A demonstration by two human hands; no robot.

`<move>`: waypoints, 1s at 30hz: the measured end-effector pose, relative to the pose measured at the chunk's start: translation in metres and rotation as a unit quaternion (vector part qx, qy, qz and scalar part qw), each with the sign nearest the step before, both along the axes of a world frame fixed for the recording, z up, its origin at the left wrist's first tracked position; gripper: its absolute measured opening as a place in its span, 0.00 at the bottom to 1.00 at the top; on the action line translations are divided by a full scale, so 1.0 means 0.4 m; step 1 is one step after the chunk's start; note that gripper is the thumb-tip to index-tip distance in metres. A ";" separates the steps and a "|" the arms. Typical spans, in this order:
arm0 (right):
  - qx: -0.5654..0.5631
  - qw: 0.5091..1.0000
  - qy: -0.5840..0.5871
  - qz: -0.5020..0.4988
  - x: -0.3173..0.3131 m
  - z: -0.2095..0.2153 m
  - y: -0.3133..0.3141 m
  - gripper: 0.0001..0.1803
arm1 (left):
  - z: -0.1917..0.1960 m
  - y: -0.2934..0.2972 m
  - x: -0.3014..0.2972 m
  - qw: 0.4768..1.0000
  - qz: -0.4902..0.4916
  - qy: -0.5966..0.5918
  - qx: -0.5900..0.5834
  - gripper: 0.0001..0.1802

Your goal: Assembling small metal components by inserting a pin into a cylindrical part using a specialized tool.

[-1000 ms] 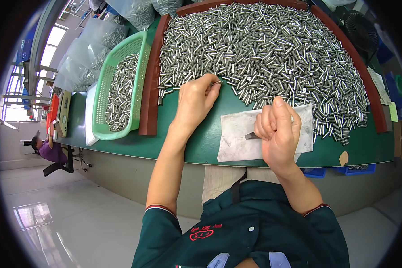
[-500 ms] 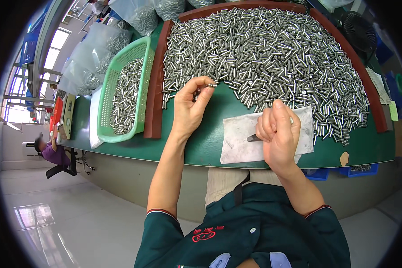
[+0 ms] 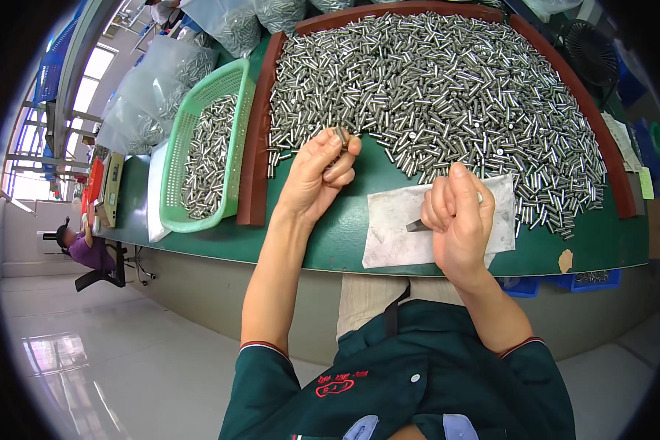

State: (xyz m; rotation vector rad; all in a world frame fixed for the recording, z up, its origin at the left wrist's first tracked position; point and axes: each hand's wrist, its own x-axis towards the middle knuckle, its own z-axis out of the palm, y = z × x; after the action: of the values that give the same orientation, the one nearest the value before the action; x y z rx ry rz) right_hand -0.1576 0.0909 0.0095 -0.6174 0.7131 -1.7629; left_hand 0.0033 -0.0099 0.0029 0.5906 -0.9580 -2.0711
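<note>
My left hand (image 3: pixel 314 180) is raised at the near edge of a wide pile of short metal pins (image 3: pixel 440 88). Its thumb and fingers pinch one metal pin (image 3: pixel 342 138). Over a whitish, smudged cloth (image 3: pixel 394 246), my right hand (image 3: pixel 458 224) is closed in a fist with the thumb up. A tool with a flat, tapered grey tip (image 3: pixel 417 226) sticks out of the fist toward the left. The rest of that tool is hidden by the fingers, so its kind does not show.
Reddish-brown rails (image 3: pixel 255 150) border the pile on the green table (image 3: pixel 330 246). Left of them stands a green basket (image 3: pixel 170 180) partly filled with pins. Clear bags of pins (image 3: pixel 143 92) lie behind it. A black fan (image 3: pixel 590 51) stands back right. A person (image 3: pixel 92 249) sits far left.
My left hand has turned, its fingers now curling round toward me, and the pin has swung from lying sideways to nearly upright. My right hand, tool and cloth have hardly moved.
</note>
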 end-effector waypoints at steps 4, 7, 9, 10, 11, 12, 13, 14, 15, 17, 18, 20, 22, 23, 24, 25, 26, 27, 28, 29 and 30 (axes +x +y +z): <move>0.009 1.000 0.025 -0.009 0.003 0.004 -0.002 0.21 | -0.009 -0.006 0.012 0.998 -0.009 0.047 0.047 0.13; -0.007 1.000 -0.013 0.011 -0.003 -0.003 0.003 0.19 | -0.012 -0.011 0.014 0.997 -0.008 0.048 0.066 0.16; -0.005 1.000 -0.013 0.011 -0.004 -0.003 0.003 0.19 | -0.011 -0.012 0.014 0.996 -0.003 0.038 0.080 0.15; -0.004 1.000 -0.015 0.011 -0.003 -0.002 0.003 0.19 | -0.012 -0.014 0.015 0.994 -0.002 0.041 0.099 0.16; -0.003 1.000 -0.015 0.011 -0.003 -0.002 0.003 0.19 | -0.013 -0.014 0.017 0.992 -0.001 0.045 0.117 0.16; -0.004 1.000 -0.015 0.011 -0.002 -0.002 0.003 0.19 | -0.011 -0.013 0.016 0.992 -0.001 0.045 0.118 0.16; -0.005 1.000 -0.015 0.010 -0.002 -0.001 0.004 0.19 | -0.006 -0.011 0.013 0.991 0.008 0.040 0.124 0.15; -0.004 1.000 -0.014 0.010 -0.003 -0.001 0.004 0.19 | -0.003 -0.010 0.010 0.991 0.017 0.036 0.130 0.14; -0.001 1.000 -0.014 0.010 -0.003 -0.002 0.004 0.19 | -0.004 -0.010 0.011 0.991 0.017 0.036 0.131 0.14; 0.002 1.000 -0.013 0.010 -0.003 -0.005 0.002 0.19 | -0.006 -0.012 0.012 0.988 0.044 0.071 0.127 0.10; -0.003 1.000 -0.016 0.013 -0.002 -0.006 0.002 0.19 | 0.005 -0.007 0.013 0.988 0.090 0.049 0.113 0.12; -0.009 1.000 -0.020 0.016 0.000 -0.004 0.004 0.19 | -0.033 -0.029 0.048 0.993 0.051 0.097 0.050 0.17; -0.011 1.000 -0.011 0.011 -0.004 -0.007 0.002 0.19 | -0.014 -0.019 0.019 0.985 0.130 -0.112 -0.031 0.16; -0.009 1.000 -0.010 0.008 -0.007 -0.009 0.000 0.19 | -0.016 -0.017 0.004 0.955 0.156 -0.228 -0.106 0.15; -0.013 1.000 -0.011 0.011 -0.006 -0.008 0.000 0.19 | -0.025 -0.022 -0.004 0.863 0.221 -0.368 -0.268 0.11; -0.017 1.000 -0.013 0.013 -0.005 -0.006 0.000 0.19 | -0.032 -0.020 -0.010 0.781 0.249 -0.433 -0.376 0.09; -0.018 1.000 -0.013 0.015 -0.002 -0.003 0.001 0.19 | -0.036 -0.017 -0.016 0.680 0.270 -0.488 -0.476 0.07; -0.014 1.000 -0.013 0.014 -0.002 -0.003 0.001 0.19 | -0.025 -0.008 -0.028 0.647 0.260 -0.536 -0.476 0.06; -0.011 1.000 -0.013 0.013 -0.003 -0.004 0.001 0.19 | -0.024 -0.008 -0.035 0.648 0.259 -0.536 -0.475 0.06; -0.010 1.000 -0.013 0.012 -0.004 -0.005 0.001 0.19 | -0.025 -0.009 -0.041 0.631 0.229 -0.565 -0.480 0.06; -0.010 1.000 -0.012 0.013 -0.003 -0.004 0.002 0.19 | -0.024 -0.011 -0.042 0.611 0.200 -0.593 -0.485 0.07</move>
State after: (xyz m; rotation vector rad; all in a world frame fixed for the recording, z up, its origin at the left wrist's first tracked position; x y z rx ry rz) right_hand -0.1588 0.0918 0.0080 -0.6142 0.6695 -1.7529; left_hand -0.0136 -0.0142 -0.0068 1.3720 -2.1477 -0.2671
